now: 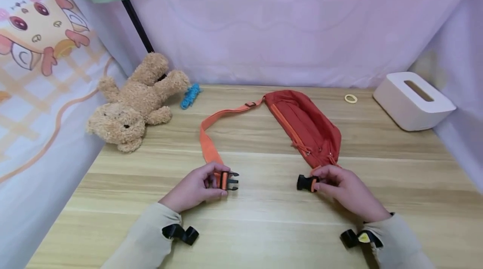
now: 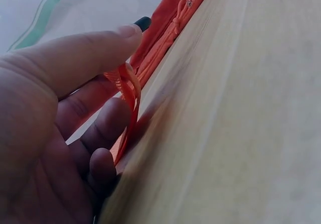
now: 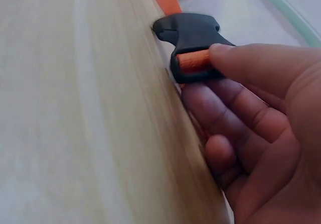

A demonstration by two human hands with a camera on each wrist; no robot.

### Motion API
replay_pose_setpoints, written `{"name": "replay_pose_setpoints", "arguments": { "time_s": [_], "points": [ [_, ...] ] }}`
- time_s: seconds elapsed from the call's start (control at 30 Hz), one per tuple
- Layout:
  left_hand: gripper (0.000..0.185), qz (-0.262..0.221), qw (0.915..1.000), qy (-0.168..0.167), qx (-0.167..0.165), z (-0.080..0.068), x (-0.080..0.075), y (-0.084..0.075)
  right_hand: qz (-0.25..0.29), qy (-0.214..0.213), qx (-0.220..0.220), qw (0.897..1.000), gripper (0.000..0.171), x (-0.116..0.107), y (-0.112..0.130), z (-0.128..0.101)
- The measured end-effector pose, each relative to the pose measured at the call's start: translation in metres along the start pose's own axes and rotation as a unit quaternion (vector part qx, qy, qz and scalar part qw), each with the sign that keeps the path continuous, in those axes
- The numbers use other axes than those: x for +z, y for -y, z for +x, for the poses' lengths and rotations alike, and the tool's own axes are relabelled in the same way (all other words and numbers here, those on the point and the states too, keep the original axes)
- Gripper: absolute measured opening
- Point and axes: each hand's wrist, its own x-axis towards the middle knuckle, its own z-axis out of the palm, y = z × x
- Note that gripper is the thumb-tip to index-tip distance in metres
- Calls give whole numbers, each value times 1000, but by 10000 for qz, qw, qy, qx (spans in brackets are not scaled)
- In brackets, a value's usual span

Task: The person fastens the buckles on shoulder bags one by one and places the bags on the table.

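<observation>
A red-orange waist bag (image 1: 302, 124) lies on the wooden table (image 1: 264, 227) with its orange strap (image 1: 209, 135) looping to the left. My left hand (image 1: 196, 187) pinches the strap end by the black pronged buckle half (image 1: 231, 181); in the left wrist view the orange strap (image 2: 128, 91) runs between thumb and fingers. My right hand (image 1: 345, 189) pinches the black socket buckle half (image 1: 305, 183) at the bag's near end; the right wrist view shows that socket buckle half (image 3: 193, 38) under my thumb. The two buckle halves are apart, facing each other.
A tan teddy bear (image 1: 132, 101) lies at the back left beside a blue string bundle (image 1: 190, 95). A white tissue box (image 1: 413, 99) stands at the back right, a small yellow ring (image 1: 350, 98) near it. Pink fabric walls enclose the table.
</observation>
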Motion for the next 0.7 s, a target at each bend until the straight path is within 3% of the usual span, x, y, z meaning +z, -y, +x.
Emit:
{"name": "replay_pose_setpoints", "arguments": {
  "time_s": [0.37,0.53,0.7],
  "points": [
    [55,-365,9992,-17,-163,5,1,4,589,-15,520,9969,28,-2,-5,9],
    [53,-406,9989,-228,-100,9,2,3,1072,7,661,9920,34,1,-3,15],
    [50,-388,9982,-453,51,15,5,2,1169,-22,746,9903,36,7,-1,22]
  ]
}}
